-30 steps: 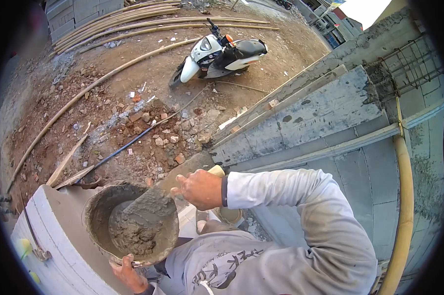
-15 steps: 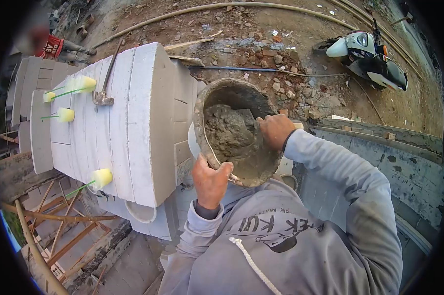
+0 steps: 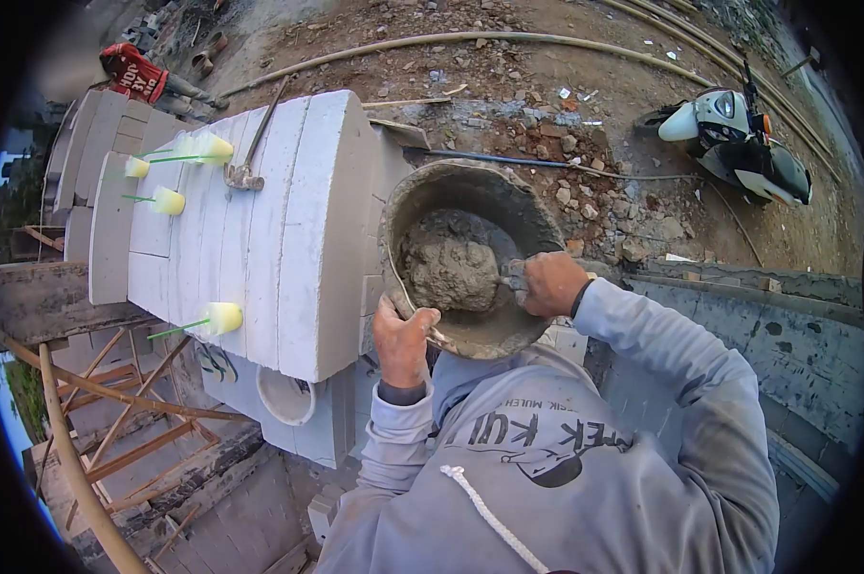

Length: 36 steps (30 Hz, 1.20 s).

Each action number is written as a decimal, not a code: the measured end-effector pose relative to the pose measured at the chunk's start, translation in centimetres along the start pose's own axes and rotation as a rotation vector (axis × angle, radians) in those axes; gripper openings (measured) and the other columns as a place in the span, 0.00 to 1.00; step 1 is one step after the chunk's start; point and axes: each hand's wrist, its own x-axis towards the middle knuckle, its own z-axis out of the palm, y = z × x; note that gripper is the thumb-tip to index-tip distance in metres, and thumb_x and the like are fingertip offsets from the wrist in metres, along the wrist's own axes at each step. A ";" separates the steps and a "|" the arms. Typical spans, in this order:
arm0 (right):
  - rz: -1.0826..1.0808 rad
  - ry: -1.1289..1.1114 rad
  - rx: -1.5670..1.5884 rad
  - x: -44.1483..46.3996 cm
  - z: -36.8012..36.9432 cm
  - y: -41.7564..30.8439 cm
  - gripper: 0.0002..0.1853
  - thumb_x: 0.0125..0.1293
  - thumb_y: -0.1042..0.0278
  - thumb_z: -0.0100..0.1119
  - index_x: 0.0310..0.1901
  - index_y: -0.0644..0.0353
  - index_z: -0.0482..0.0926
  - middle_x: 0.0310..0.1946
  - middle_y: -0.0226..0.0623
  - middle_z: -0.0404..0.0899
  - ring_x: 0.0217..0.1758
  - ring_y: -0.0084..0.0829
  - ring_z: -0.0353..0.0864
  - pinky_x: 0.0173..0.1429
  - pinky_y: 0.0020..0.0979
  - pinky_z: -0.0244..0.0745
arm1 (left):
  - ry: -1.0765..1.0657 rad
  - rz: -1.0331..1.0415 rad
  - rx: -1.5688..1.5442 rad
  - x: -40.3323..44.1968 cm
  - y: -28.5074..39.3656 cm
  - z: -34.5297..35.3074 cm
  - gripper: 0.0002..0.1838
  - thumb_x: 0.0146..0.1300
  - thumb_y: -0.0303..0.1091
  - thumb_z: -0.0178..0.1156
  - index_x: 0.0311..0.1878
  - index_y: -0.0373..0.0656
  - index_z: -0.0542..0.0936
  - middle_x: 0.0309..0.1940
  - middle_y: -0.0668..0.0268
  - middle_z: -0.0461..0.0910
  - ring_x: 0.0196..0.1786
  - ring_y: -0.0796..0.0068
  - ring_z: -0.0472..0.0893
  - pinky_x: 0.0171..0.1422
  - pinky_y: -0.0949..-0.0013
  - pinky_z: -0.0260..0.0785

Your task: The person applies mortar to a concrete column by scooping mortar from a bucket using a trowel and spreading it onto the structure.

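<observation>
My left hand (image 3: 403,342) is closed on the near left rim of a mortar-crusted bucket (image 3: 532,206), which is tipped so that its inside faces me. In my right hand (image 3: 554,284), the fingers wrap around the handle of a trowel (image 3: 513,275). A thick heap of wet grey mortar (image 3: 451,273) lies over the trowel's blade inside the bucket and hides most of it. More wet mortar coats the bucket's inner wall. Left of the bucket rises a stack of white blocks (image 3: 303,239).
On the blocks lie a hammer (image 3: 244,178) and several yellow drink cups (image 3: 225,318) with green straws. A white bucket (image 3: 286,400) is below them, near bamboo poles (image 3: 78,459). A motorcycle (image 3: 738,143) stands far right; a person in red (image 3: 133,75) is far left.
My right hand has drawn back from the bucket's inside, and the trowel's handle end and its mortar heap now show clearly. My left hand stays on the rim. The view has shifted slightly.
</observation>
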 end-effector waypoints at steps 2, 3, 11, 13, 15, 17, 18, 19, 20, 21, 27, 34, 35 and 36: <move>-0.033 0.129 0.006 -1.5 -0.3 0.6 0.11 0.46 0.63 0.58 0.26 0.62 0.80 0.23 0.50 0.80 0.29 0.48 0.82 0.34 0.45 0.78 | 0.000 -0.013 -0.062 0.3 -0.1 0.2 0.18 0.45 0.22 0.59 0.44 0.35 0.73 0.35 0.64 0.77 0.32 0.75 0.76 0.41 0.72 0.71; -0.017 0.128 -0.009 -2.2 -0.4 1.0 0.11 0.46 0.63 0.58 0.26 0.62 0.79 0.23 0.50 0.80 0.28 0.48 0.82 0.34 0.45 0.78 | -0.002 -0.025 -0.091 0.3 -0.1 0.4 0.17 0.45 0.22 0.60 0.42 0.36 0.73 0.33 0.64 0.77 0.29 0.76 0.76 0.36 0.72 0.72; 0.200 0.191 0.016 -11.1 -3.9 3.4 0.11 0.47 0.62 0.58 0.28 0.61 0.78 0.22 0.50 0.79 0.28 0.50 0.80 0.35 0.44 0.76 | -0.037 0.041 -0.081 0.0 -0.8 0.3 0.27 0.42 0.19 0.58 0.52 0.33 0.70 0.45 0.60 0.76 0.44 0.69 0.76 0.53 0.71 0.68; 0.182 0.276 0.106 -14.1 -5.8 3.3 0.13 0.48 0.59 0.59 0.30 0.60 0.78 0.25 0.49 0.79 0.30 0.50 0.80 0.36 0.44 0.76 | -0.065 0.058 -0.066 -0.4 -0.2 0.5 0.26 0.43 0.21 0.60 0.51 0.33 0.71 0.46 0.59 0.76 0.44 0.68 0.75 0.51 0.70 0.68; 0.229 0.326 0.145 -17.6 -7.6 3.2 0.14 0.50 0.57 0.60 0.33 0.59 0.78 0.27 0.48 0.79 0.31 0.51 0.79 0.37 0.45 0.75 | 0.015 0.276 0.341 1.3 -2.6 -1.0 0.23 0.44 0.25 0.60 0.47 0.32 0.72 0.43 0.59 0.75 0.42 0.68 0.75 0.50 0.69 0.67; 0.381 0.365 0.125 -22.5 -9.9 3.5 0.16 0.52 0.55 0.61 0.36 0.59 0.78 0.28 0.48 0.79 0.33 0.52 0.79 0.38 0.46 0.74 | -0.071 0.315 0.291 1.8 -3.1 -1.0 0.21 0.46 0.29 0.60 0.44 0.30 0.72 0.39 0.59 0.74 0.38 0.68 0.74 0.42 0.68 0.69; 0.367 0.479 0.134 -25.4 -10.8 4.0 0.16 0.52 0.56 0.63 0.37 0.59 0.78 0.26 0.47 0.78 0.31 0.49 0.79 0.37 0.43 0.73 | -0.147 0.107 0.126 0.1 -0.6 0.5 0.21 0.45 0.29 0.60 0.44 0.30 0.72 0.40 0.59 0.73 0.37 0.69 0.74 0.39 0.68 0.69; 0.335 0.592 0.135 -27.9 -11.6 4.8 0.17 0.52 0.57 0.65 0.39 0.60 0.79 0.24 0.45 0.78 0.29 0.46 0.79 0.35 0.41 0.73 | -0.124 0.205 0.032 -0.8 0.4 1.9 0.22 0.44 0.28 0.60 0.45 0.31 0.73 0.42 0.58 0.72 0.38 0.69 0.75 0.40 0.68 0.70; 0.279 0.696 0.136 -30.7 -12.5 5.2 0.17 0.52 0.58 0.66 0.40 0.60 0.79 0.22 0.44 0.77 0.27 0.43 0.79 0.34 0.39 0.73 | -0.118 0.176 0.013 0.7 -0.7 1.2 0.23 0.44 0.28 0.59 0.47 0.32 0.71 0.42 0.57 0.73 0.35 0.68 0.76 0.38 0.67 0.72; 0.392 0.697 0.147 -34.1 -14.2 4.8 0.17 0.52 0.59 0.66 0.38 0.61 0.79 0.21 0.40 0.76 0.25 0.37 0.77 0.32 0.35 0.72 | -0.114 0.168 0.005 2.4 -1.8 0.6 0.25 0.44 0.27 0.58 0.50 0.33 0.70 0.43 0.56 0.73 0.32 0.66 0.77 0.35 0.67 0.74; 0.987 0.932 0.341 -55.1 -25.6 1.4 0.12 0.56 0.60 0.61 0.31 0.62 0.78 0.20 0.31 0.74 0.20 0.22 0.73 0.24 0.25 0.68 | -0.149 -0.083 0.105 5.2 -3.2 -0.8 0.09 0.51 0.29 0.59 0.36 0.39 0.76 0.29 0.64 0.76 0.29 0.72 0.76 0.33 0.70 0.72; 1.771 1.095 0.578 -68.2 -35.7 3.5 0.15 0.66 0.56 0.51 0.34 0.62 0.74 0.20 0.33 0.73 0.16 0.23 0.68 0.20 0.27 0.66 | -0.439 0.466 0.896 10.6 -9.5 -6.0 0.06 0.63 0.32 0.54 0.35 0.40 0.77 0.25 0.71 0.74 0.27 0.79 0.72 0.29 0.73 0.64; 1.835 1.044 0.575 -68.7 -36.5 3.6 0.15 0.66 0.56 0.52 0.34 0.62 0.74 0.20 0.33 0.73 0.16 0.23 0.68 0.20 0.27 0.66 | -0.404 0.299 0.684 10.2 -9.4 -5.4 0.07 0.64 0.32 0.54 0.35 0.40 0.77 0.26 0.71 0.74 0.28 0.79 0.72 0.29 0.74 0.64; 1.803 1.111 0.574 -69.3 -36.7 4.0 0.15 0.65 0.56 0.52 0.33 0.62 0.74 0.20 0.32 0.73 0.16 0.23 0.68 0.20 0.27 0.66 | -0.356 0.126 0.481 9.0 -8.0 -4.7 0.07 0.64 0.33 0.53 0.36 0.40 0.77 0.26 0.71 0.74 0.29 0.79 0.73 0.29 0.74 0.64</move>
